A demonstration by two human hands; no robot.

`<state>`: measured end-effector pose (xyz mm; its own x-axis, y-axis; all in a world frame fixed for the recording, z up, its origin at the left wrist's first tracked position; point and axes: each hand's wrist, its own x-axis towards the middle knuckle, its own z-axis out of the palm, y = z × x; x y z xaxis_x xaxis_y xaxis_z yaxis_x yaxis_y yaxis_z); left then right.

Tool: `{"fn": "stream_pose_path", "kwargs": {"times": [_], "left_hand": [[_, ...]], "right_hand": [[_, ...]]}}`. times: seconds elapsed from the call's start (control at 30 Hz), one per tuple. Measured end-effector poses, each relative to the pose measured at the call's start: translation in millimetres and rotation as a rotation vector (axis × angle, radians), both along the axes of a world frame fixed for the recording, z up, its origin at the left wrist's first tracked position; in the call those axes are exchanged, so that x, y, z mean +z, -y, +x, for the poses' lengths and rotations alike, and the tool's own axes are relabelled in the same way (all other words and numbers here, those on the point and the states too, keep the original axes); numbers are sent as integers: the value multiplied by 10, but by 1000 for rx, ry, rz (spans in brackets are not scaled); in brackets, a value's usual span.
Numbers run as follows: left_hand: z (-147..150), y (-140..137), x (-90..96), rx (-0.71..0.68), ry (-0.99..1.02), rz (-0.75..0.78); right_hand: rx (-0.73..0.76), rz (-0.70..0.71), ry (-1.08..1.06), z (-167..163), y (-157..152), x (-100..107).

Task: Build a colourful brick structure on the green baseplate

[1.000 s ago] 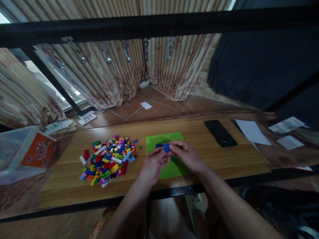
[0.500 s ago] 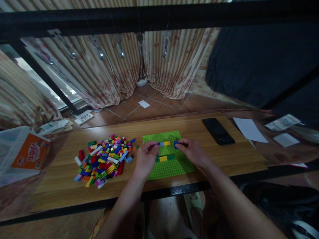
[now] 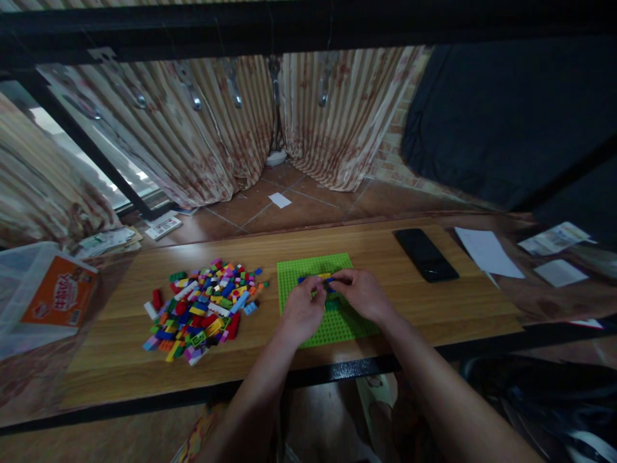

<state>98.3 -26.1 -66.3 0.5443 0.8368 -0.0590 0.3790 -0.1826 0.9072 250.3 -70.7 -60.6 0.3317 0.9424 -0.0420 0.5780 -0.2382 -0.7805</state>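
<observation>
At your right hand (image 3: 364, 296), the grip pinches a blue brick (image 3: 331, 283). Your left hand (image 3: 303, 310) is now close beside it, its grip too hidden to tell, so blue and yellow brick (image 3: 324, 276) are nearer together over the green board (image 3: 288, 270).

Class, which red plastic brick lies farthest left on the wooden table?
The red rectangular plastic brick at the left edge of the multicoloured brick pile, beside a white oblong plastic brick; other red bricks lie farther right.

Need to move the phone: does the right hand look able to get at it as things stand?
Probably yes: nothing visible lies between the right hand and the phone, though that hand is busy over the board.
</observation>
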Motion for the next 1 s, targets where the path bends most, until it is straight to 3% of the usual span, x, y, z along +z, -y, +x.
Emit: {"fn": "stream_pose_path", "kwargs": {"times": [0.63,1.0], "left_hand": [[35,44,-25,-34,43,-32],[53,60,-43,19,45,-45]], "right_hand": [[-39,27,-25,7,38,-57],[-107,28,6,-31,-2,-124]]}}
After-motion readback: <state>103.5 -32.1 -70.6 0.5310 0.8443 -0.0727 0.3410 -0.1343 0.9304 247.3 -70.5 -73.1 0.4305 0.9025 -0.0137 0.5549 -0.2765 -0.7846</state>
